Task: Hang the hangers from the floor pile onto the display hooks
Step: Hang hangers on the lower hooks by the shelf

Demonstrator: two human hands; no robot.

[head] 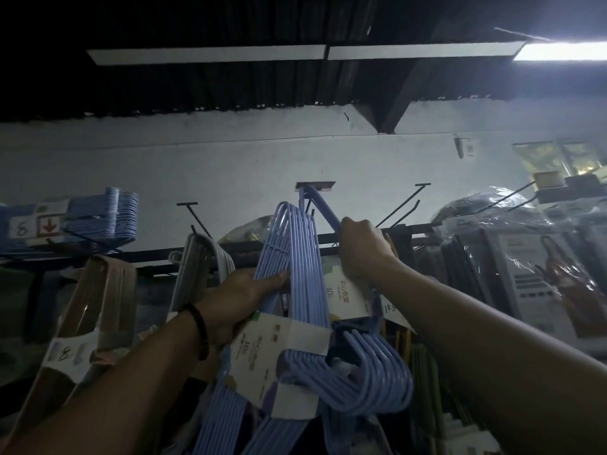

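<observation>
Left hand [239, 297] grips the blue hanger bundle [295, 251] from below, fingers curled round it. From my feed, right hand [361, 247] is fisted round a blue bar [323, 208] under the wall bracket [315, 185]. Bundle's up at the rail [423, 229].

The right hand [363, 247] shows only its back, its fingertips hidden round a blue rod [323, 208] - while the blue hanger bundle [295, 257] runs off the bottom edge, and the print on its paper label [259, 353] is too blurred to read.
</observation>
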